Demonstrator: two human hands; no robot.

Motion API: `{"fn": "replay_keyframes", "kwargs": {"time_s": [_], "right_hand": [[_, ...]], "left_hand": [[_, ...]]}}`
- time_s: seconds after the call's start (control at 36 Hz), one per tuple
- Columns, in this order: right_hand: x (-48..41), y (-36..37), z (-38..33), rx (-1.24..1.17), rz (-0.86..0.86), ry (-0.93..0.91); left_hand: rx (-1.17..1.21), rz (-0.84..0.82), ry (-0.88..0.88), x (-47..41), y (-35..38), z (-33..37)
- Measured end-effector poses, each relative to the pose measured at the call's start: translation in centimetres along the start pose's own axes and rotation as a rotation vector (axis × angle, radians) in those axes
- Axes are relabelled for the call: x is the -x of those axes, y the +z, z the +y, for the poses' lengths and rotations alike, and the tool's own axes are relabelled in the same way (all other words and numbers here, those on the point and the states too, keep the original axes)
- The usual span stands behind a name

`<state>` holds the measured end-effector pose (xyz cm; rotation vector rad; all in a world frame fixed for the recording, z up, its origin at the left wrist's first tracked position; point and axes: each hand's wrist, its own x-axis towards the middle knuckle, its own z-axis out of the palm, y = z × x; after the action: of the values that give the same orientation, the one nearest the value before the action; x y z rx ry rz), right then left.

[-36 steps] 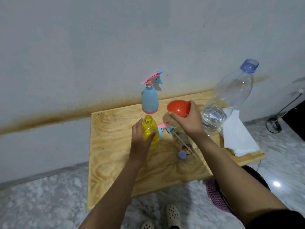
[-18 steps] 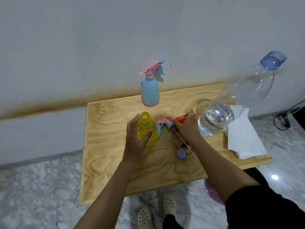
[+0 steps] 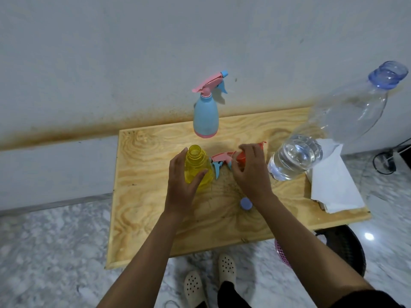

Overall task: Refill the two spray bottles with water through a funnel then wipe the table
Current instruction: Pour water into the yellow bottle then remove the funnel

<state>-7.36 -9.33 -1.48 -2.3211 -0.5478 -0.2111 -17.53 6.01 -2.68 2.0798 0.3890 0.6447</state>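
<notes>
Here, the left hand (image 3: pixel 181 185) grips the yellow spray bottle (image 3: pixel 196 167) round its belly, thumb on the near side, fingers behind. The bottle stands upright on the wooden table (image 3: pixel 144 196) with its neck open; whether it holds any liquid cannot be told through the tinted plastic. Just beside it the right hand (image 3: pixel 251 174) curls its fingers over the red funnel (image 3: pixel 241 157), holding it low at the tabletop; the palm hides most of the funnel. Between the two hands lies the loose spray head (image 3: pixel 221 160), pink with blue trigger, its tube hidden under the right wrist. A blue cap (image 3: pixel 245 203) sits near that wrist. At the far edge stands the blue spray bottle (image 3: pixel 205 118), head fitted, its body opaque. To the right the large clear water bottle (image 3: pixel 295 156) stands uncapped, water filling only its lowest part. White tissues (image 3: pixel 331 187) lie behind it, partly covered. A pink basket (image 3: pixel 281 252) shows under the table, mostly cut off.
</notes>
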Motion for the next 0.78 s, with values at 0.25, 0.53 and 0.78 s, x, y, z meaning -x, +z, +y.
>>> {"fn": "replay_keyframes", "kwargs": {"time_s": [0.25,0.53,0.78], "right_hand": [[1.6,2.3,1.1,0.045,-0.125,0.17],[0.2,4.0,2.0,0.019,-0.211,0.324],[-0.9,1.8,-1.9,-0.237,-0.029,0.276]], "left_hand": [[-0.015,0.014,0.0,0.1,-0.4,-0.1],[-0.008,0.011,-0.018,0.4,-0.7,-0.4],[-0.004,-0.018,-0.043,0.2,-1.3,0.0]]}}
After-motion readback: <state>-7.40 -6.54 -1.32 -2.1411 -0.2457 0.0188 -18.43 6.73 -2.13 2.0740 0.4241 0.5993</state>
